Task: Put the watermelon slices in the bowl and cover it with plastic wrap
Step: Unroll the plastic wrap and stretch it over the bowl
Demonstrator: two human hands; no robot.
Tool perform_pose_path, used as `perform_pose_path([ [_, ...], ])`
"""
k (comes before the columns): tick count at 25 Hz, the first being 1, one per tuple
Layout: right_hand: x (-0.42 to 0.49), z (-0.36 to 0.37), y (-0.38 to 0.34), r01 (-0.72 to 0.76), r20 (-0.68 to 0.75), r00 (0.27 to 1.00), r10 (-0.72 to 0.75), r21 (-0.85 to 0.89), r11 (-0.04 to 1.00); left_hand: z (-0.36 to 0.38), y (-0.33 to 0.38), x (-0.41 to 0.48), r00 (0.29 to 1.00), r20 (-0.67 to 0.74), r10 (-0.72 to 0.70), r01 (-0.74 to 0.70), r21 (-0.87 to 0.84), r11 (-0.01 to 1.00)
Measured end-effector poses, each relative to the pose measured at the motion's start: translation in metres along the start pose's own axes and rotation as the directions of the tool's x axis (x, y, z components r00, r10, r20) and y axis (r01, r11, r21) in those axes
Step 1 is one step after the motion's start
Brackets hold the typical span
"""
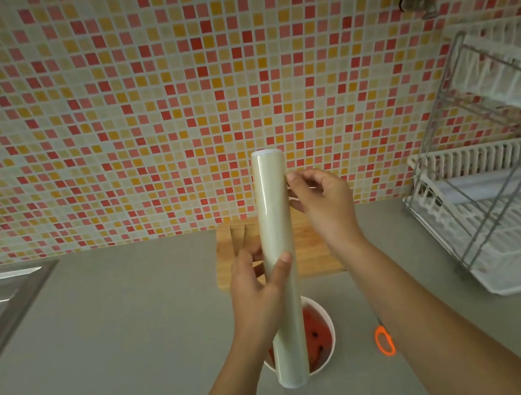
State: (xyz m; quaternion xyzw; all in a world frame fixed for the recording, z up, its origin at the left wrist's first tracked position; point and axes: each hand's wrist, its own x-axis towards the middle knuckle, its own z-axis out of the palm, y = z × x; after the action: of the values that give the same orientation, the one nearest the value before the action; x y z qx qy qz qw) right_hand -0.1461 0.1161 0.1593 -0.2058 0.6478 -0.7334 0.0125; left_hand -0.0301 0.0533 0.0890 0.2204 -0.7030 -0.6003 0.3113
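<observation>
Slices of red watermelon with dark seeds point(316, 337) are already lying in the round white bowl point(331, 331), which is standing on the grey tabletop point(124, 360) near the person. The bowl is not yet covered.

The left hand point(254, 289) is gripping the long pale roll of clear plastic wrap point(279, 263) at its middle, fingers clenched round it. It is holding the roll nearly upright, and the lower end is hanging over the bowl. The right hand point(323, 203) is pinching at the roll's right side near the top with thumb and forefinger. Whether a free edge of film is between them cannot be told.

Risks, as judged:
- The film may tear in a strip or cling back onto itself if the edge is lifted at one corner only.
- The lower end of the roll is sitting just above the fruit, so a dip would wet it.
- The orange-handled scissors point(384, 340) are lying partly under the right forearm, where a sweep of the arm could knock them.

No brand, label or writing is showing on the roll, bowl or scissors.
</observation>
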Motion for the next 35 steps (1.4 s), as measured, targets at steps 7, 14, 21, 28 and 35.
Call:
perform_pose_path([
  [7, 0.003, 0.003, -0.017, 0.002, -0.042, 0.999, 0.003, 0.127, 0.992, -0.002, 0.003, -0.002, 0.996, -0.031, 0.086, -0.082, 0.103, 0.991],
  [14, 0.010, 0.003, -0.026, -0.167, 0.051, 0.986, 0.161, 0.175, 0.970, -0.007, 0.002, 0.001, 0.997, -0.021, 0.075, -0.072, 0.115, 0.991],
  [21, 0.012, 0.006, -0.032, -0.134, 0.121, 0.984, 0.131, 0.017, 0.991, -0.006, 0.006, -0.004, 0.996, -0.027, 0.084, -0.083, 0.030, 0.996],
  [28, 0.005, -0.004, -0.031, -0.176, 0.120, 0.981, 0.152, 0.225, 0.958, -0.008, 0.011, -0.004, 0.995, -0.008, 0.097, -0.097, 0.023, 0.995],
  [35, 0.005, -0.011, -0.034, 0.051, 0.166, 0.985, -0.043, -0.048, 0.998, -0.011, 0.016, -0.005, 0.991, -0.025, 0.131, -0.130, 0.026, 0.991],
])
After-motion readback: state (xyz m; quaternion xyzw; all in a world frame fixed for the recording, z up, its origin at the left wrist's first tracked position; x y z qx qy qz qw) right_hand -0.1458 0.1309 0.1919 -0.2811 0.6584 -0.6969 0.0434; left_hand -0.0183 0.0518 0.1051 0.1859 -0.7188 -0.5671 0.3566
